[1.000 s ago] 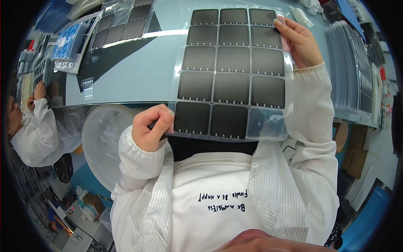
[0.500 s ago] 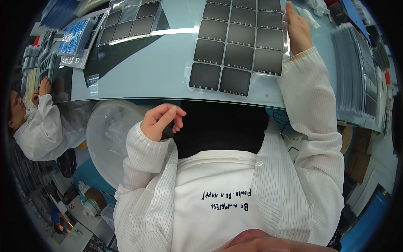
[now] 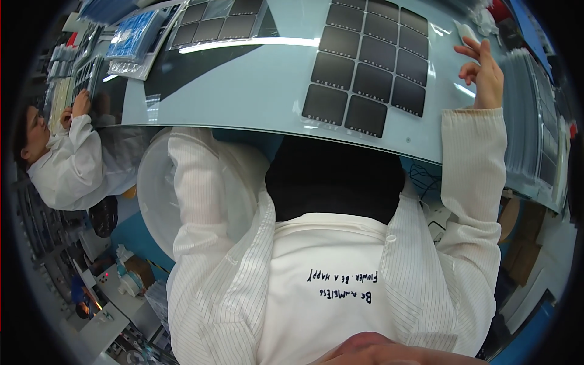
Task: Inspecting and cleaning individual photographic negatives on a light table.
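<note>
Panel sheet (image 3: 377,53) on the table (image 3: 267,97), right hand (image 3: 488,82) free beside it

In the head view, the panel sheet lies on the pale, shiny table ahead of the person, right of the picture's middle. It is a clear sheet carrying dark rounded squares in three columns, each square with a row of small light marks along its near edge. The right-hand column ends one square short of the other two at the near end — and the upper edge of the picture cuts off the far end. The sheet sits a little askew, its near end close to the table's edge.

The right hand is raised to the right of the sheet, apart from it, fingers loosely spread and partly bent, with nothing in its grasp. Just beyond it are a small white tube (image 3: 465,33) and crumpled white tissue (image 3: 486,21); near it on the right stands a thick stack of clear sheets (image 3: 524,115).

The left sleeve (image 3: 198,173) runs up to the table's edge and the left hand is out of sight there — how far open it is, or what it has hold of, I cannot tell. Near that sleeve stands a round whitish tub (image 3: 153,188).

At upper left lie a second panel sheet (image 3: 208,30) and a blue pack (image 3: 134,33). A co-worker (image 3: 67,167) in white is at far left.
</note>
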`<state>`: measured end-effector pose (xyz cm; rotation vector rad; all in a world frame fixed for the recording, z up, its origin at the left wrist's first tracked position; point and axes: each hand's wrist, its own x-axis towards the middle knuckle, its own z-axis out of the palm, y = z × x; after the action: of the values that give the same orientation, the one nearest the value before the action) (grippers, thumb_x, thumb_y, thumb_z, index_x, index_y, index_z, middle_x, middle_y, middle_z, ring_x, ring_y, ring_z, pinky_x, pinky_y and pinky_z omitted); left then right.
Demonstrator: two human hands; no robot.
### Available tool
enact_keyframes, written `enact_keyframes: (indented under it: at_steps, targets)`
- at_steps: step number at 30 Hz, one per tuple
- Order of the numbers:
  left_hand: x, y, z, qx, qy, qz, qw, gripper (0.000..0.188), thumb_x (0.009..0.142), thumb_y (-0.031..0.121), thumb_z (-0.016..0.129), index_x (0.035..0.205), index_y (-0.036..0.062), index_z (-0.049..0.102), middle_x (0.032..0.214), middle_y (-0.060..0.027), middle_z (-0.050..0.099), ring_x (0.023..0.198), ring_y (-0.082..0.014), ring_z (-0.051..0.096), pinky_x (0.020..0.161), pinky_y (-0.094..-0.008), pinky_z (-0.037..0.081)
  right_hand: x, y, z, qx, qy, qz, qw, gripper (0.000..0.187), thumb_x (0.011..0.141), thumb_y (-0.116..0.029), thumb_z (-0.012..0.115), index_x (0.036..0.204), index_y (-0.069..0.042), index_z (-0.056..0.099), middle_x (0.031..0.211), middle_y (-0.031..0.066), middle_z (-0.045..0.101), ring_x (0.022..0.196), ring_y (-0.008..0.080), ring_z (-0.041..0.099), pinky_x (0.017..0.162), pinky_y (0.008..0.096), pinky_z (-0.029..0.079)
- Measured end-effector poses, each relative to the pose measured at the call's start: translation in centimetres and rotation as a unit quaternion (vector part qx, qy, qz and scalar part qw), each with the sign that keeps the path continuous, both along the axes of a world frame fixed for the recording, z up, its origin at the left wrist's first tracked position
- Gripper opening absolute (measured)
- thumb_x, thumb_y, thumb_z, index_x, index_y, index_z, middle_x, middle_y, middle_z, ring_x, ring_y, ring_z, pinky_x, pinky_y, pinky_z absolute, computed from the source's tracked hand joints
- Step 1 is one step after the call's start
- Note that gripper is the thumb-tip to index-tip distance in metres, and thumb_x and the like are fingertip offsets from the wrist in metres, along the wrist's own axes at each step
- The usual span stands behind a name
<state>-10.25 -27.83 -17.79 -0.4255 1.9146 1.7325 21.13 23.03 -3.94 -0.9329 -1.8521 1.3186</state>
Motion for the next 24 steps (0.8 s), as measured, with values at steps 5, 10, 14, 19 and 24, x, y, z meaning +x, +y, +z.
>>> enact_keyframes:
  at_steps: [5, 10, 14, 19, 24]
  targets:
    - [-2.9, 1.7, -0.9, -0.035, 0.174, 0.159, 0.971, 0.017, 0.086, 0.014, 0.052, 0.084, -0.0008, 0.059, 0.076, -0.0104, 0.06, 0.067, -0.0221, 0.057, 0.068, -0.0317, 0.047, 0.7, 0.5, -0.7, -0.065, -0.012, -0.01, 0.998, 0.059, 0.092, -0.054, 0.042, 0.114, -0.002, 0.06, 0.094, 0.0068, 0.068, 0.053, 0.003, 0.051, 0.049, 0.0162, 0.035]
    - [-4.2, -1.8, -0.1, -0.063, 0.339, 0.308, 0.887, 0.015, 0.086, 0.013, 0.053, 0.085, -0.001, 0.059, 0.078, -0.01, 0.06, 0.069, -0.0221, 0.057, 0.069, -0.0319, 0.047, 0.8, 0.0, -0.9, -0.084, -0.018, -0.009, 0.996, 0.057, 0.093, -0.053, 0.043, 0.113, -0.003, 0.061, 0.086, 0.0044, 0.067, 0.052, 0.0026, 0.05, 0.049, 0.0155, 0.034]
    - [-1.1, -1.5, 1.8, -0.084, 0.498, 0.417, 0.756, 0.012, 0.086, 0.009, 0.054, 0.089, -0.0016, 0.058, 0.084, -0.0088, 0.061, 0.072, -0.021, 0.058, 0.071, -0.0308, 0.048, 1.1, 0.0, -0.7, -0.072, -0.014, 0.0, 0.997, 0.055, 0.093, -0.051, 0.043, 0.111, -0.003, 0.062, 0.083, 0.0032, 0.067, 0.052, 0.0027, 0.05, 0.052, 0.0161, 0.034]
    - [1.5, 3.4, 12.6, -0.074, 0.602, 0.187, 0.773, 0.023, 0.087, 0.01, 0.059, 0.105, -0.0034, 0.057, 0.1, -0.0114, 0.062, 0.087, -0.0197, 0.06, 0.079, -0.0288, 0.048, 1.3, 0.1, -0.6, -0.078, -0.012, 0.019, 0.997, 0.051, 0.095, -0.048, 0.042, 0.107, -0.004, 0.065, 0.079, 0.0017, 0.066, 0.053, 0.0029, 0.049, 0.055, 0.0172, 0.034]
    - [-3.0, 9.0, 15.1, -0.22, 0.495, -0.171, 0.823, 0.036, 0.084, 0.03, 0.067, 0.11, 0.0052, 0.063, 0.101, -0.0097, 0.063, 0.09, -0.0179, 0.061, 0.079, -0.0299, 0.049, 1.5, 0.0, -0.1, -0.081, -0.007, 0.017, 0.997, 0.051, 0.095, -0.048, 0.043, 0.105, -0.004, 0.065, 0.079, 0.0017, 0.066, 0.053, 0.0032, 0.049, 0.053, 0.0173, 0.034]
